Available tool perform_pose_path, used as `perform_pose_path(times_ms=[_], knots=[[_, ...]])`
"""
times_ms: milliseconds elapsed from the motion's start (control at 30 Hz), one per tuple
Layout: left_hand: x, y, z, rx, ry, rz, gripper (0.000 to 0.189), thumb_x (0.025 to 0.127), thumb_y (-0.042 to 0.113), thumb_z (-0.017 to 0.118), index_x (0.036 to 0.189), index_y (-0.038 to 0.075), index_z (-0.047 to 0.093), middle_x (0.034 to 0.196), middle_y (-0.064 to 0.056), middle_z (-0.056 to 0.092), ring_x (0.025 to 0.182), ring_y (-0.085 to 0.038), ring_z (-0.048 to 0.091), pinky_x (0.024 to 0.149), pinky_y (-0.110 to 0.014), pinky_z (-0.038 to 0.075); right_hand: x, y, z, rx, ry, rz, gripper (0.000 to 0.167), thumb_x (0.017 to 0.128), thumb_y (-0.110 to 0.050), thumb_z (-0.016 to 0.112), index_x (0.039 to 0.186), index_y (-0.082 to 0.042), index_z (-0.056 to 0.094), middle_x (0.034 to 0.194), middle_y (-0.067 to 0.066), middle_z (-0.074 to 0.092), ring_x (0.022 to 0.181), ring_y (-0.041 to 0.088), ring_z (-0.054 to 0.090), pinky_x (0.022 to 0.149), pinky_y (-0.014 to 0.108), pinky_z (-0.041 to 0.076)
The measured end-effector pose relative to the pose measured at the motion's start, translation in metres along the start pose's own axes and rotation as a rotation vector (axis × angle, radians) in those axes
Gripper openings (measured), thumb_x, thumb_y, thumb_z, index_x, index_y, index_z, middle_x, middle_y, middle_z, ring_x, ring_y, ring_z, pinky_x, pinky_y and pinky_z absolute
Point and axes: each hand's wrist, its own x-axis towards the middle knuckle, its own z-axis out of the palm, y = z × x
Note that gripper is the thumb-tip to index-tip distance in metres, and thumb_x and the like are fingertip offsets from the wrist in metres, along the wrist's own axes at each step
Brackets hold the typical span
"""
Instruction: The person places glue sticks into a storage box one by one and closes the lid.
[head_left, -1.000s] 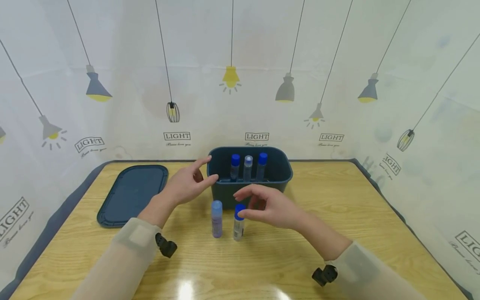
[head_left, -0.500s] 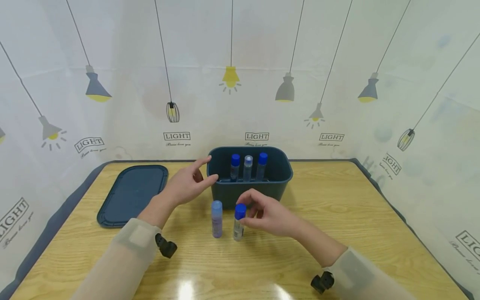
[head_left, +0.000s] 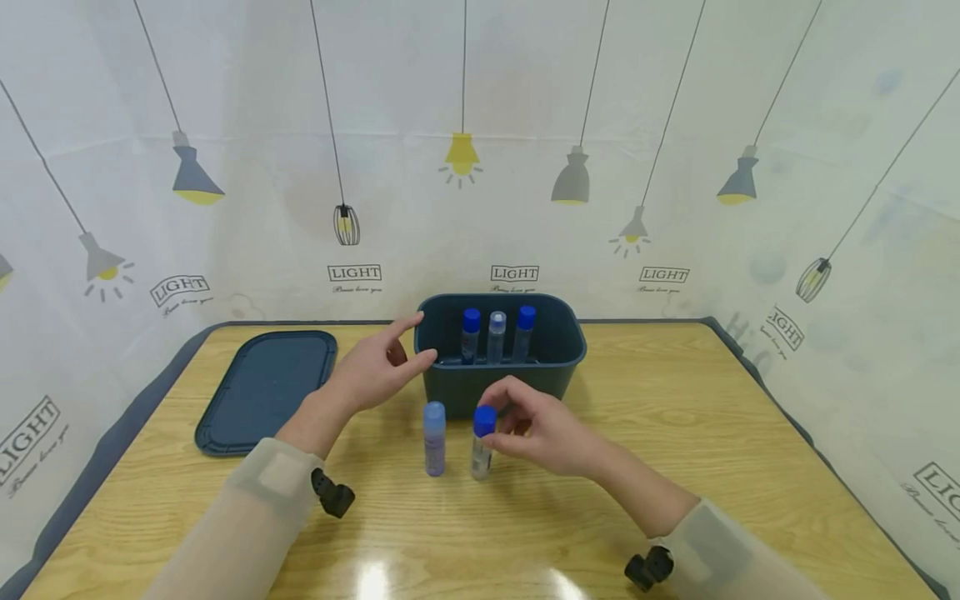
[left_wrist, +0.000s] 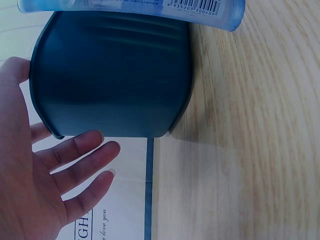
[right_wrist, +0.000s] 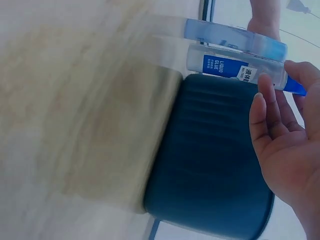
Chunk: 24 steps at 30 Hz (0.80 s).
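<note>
My right hand pinches the blue cap of a clear liquid glue bottle between thumb and index finger. The bottle stands nearly upright in front of a dark blue box. Its label faces the right wrist camera. To its left stands a light-blue-capped bottle with purplish contents. My left hand spreads its thumb and index finger at the left end of the box's rim, the other fingers extended loosely in the left wrist view. Inside the box stand two blue-capped bottles and a clear-capped bottle.
A flat dark blue lid lies on the wooden table to the left of the box. Behind the table hangs a pale cloth printed with lamps. The box stands near the table's back edge.
My right hand has lowered around the blue cap, and its fingers have closed on it. The glue bottle has shifted slightly right. My left hand stays at the rim.
</note>
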Motion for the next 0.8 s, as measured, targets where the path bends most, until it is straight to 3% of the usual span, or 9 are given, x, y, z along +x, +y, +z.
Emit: perform_pose_path(times_ms=[367, 567, 800], knots=[[0.0, 0.0, 0.0, -0.01, 0.001, 0.018, 0.082, 0.105, 0.066, 0.062, 0.174, 0.032, 0.034, 0.102, -0.005, 0.071, 0.083, -0.023, 0.062, 0.07, -0.037, 0.05, -0.002, -0.026, -0.033, -0.032, 0.178, -0.093, 0.038, 0.099, -0.004, 0.081, 0.131, -0.011, 0.061, 0.111, 0.008, 0.069, 0.086, 0.02, 0.068, 0.081, 0.029, 0.062], [0.0, 0.0, 0.0, -0.018, -0.002, 0.022, 0.081, 0.105, 0.065, 0.062, 0.174, 0.031, 0.035, 0.102, -0.005, 0.071, 0.083, -0.023, 0.061, 0.07, -0.037, 0.05, 0.003, -0.037, -0.056, -0.001, 0.288, -0.164, 0.041, 0.098, 0.003, 0.078, 0.133, -0.007, 0.059, 0.107, 0.01, 0.067, 0.083, 0.02, 0.068, 0.074, 0.028, 0.06], [-0.001, 0.0, 0.001, -0.015, -0.002, 0.021, 0.081, 0.105, 0.065, 0.062, 0.174, 0.031, 0.034, 0.1, -0.005, 0.07, 0.081, -0.022, 0.061, 0.069, -0.037, 0.049, 0.011, -0.047, -0.077, -0.018, 0.448, -0.188, 0.042, 0.1, -0.001, 0.077, 0.138, -0.009, 0.061, 0.109, 0.005, 0.071, 0.076, 0.019, 0.066, 0.067, 0.026, 0.057]])
